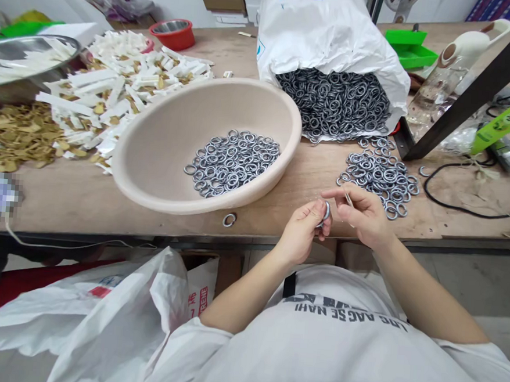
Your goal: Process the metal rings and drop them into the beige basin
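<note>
My left hand (302, 229) is closed, pinching a small metal ring (326, 210) at the table's front edge. My right hand (362, 213) touches the same ring, its fingers closed on a thin white strip (349, 199) with the index finger pointing left. Just beyond my hands lies a loose pile of metal rings (381, 173) on the wooden table (84, 196). A beige bowl (167, 132) to the left holds several more rings (233, 161). One single ring (229, 219) lies near the table edge in front of the bowl.
A white sack (331, 33) spills rings at the back. White strips (123, 83) and brass tags (18, 134) cover the left side beside a steel bowl (24, 58). A black cable (468, 200), a green tray (411, 48) and a dark bar (475, 93) are on the right. White plastic bags (110, 315) hang below.
</note>
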Motion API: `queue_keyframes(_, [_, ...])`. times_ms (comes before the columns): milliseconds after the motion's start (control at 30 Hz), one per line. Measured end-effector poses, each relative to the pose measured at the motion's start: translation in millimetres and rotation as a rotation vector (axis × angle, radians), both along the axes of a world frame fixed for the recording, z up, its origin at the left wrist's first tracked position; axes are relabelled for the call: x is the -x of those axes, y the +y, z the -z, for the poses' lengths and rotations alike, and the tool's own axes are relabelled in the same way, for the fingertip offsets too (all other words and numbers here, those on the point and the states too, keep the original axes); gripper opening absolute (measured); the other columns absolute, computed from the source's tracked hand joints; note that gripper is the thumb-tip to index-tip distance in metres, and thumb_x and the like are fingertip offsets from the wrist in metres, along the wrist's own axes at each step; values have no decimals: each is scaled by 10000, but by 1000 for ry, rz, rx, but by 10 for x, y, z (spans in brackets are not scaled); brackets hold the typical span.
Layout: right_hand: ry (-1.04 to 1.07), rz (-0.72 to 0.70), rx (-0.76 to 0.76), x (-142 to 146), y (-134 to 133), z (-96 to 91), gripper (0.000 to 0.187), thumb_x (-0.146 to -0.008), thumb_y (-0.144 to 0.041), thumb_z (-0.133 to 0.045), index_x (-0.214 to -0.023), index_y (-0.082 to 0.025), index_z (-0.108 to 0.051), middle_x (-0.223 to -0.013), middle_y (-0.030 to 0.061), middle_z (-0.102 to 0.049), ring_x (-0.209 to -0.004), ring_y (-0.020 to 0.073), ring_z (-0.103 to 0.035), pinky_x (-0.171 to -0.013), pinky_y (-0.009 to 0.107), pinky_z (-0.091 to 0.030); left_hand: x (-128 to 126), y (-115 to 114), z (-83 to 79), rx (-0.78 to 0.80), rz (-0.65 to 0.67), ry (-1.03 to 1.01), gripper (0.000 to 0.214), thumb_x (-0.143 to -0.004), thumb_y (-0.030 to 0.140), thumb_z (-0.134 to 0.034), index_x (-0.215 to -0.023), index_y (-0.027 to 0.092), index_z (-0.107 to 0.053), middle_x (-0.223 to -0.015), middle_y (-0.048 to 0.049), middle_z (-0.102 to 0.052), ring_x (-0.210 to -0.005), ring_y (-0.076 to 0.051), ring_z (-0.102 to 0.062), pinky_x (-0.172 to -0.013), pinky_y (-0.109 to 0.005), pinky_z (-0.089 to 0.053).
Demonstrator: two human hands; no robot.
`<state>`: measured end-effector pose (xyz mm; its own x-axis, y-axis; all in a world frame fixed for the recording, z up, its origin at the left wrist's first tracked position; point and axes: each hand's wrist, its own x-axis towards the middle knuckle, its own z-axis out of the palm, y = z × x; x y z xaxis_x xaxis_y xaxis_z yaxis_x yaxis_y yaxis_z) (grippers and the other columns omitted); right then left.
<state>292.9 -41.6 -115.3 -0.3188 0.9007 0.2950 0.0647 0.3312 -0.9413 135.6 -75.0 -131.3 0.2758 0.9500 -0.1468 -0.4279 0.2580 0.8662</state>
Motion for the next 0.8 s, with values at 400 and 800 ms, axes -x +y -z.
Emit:
queue_keyframes(400, [-654, 69, -302, 5, -257, -182, 343, -1000, -478, -487, -797, -213, -567, -740, 20, -575, -680, 162, -505, -632, 308, -317, 36, 18, -75, 126, -64, -64, 489, -818, 621, -701, -712, 172, -541, -555, 35, -509, -455, -68, -443, -441, -182, -369])
queue_keyframes(800, [-672, 216, -93, -182, 161, 5, 529, -1032, -591, -336, -710, -216, -524, -658, 1, -560, -640, 158, -515, -605, 289, -310, 82, -123, -122, -99, 174, -24, 532, -883, 593, -642, -594, 156, -546, -560, -9, -513, -529, -97, -482, -537, -233, -398])
